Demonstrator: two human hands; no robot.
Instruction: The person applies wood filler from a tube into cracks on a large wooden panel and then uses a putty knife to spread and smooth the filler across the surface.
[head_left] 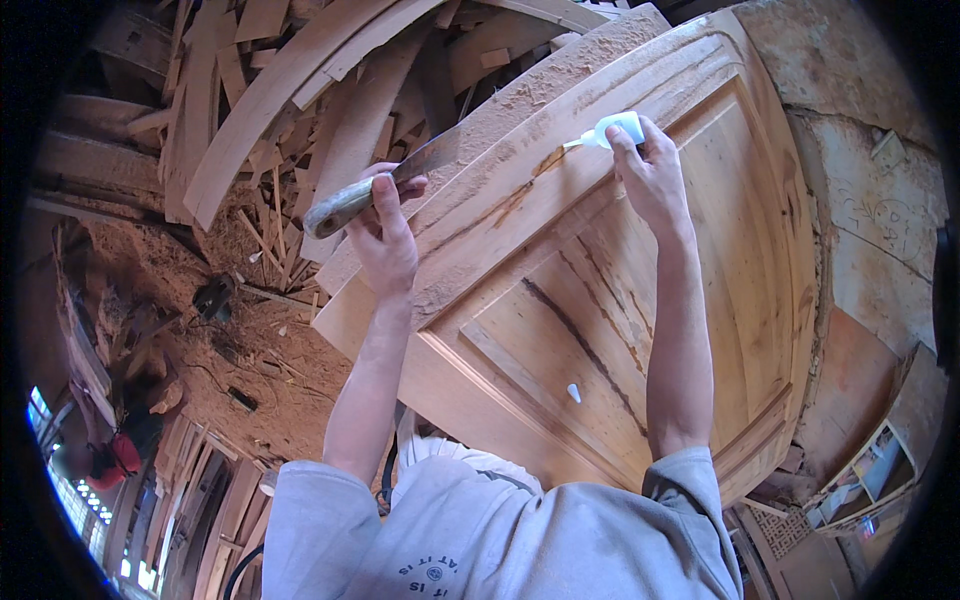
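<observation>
My left hand is closed round the worn wooden handle of a putty knife, whose flat metal blade points up and right over the board's sawdust-covered edge. In my right hand is a small white glue bottle, tilted so its thin nozzle points left. The nozzle tip is at a dark, wet-looking crack in the frame of a panelled wooden door. A small white cap lies on the door's inner panel, between my forearms.
Curved wood offcuts are heaped beyond the door at the upper left. Sawdust covers the floor at left. Large boards lie along the right side. A red object shows at the far lower left.
</observation>
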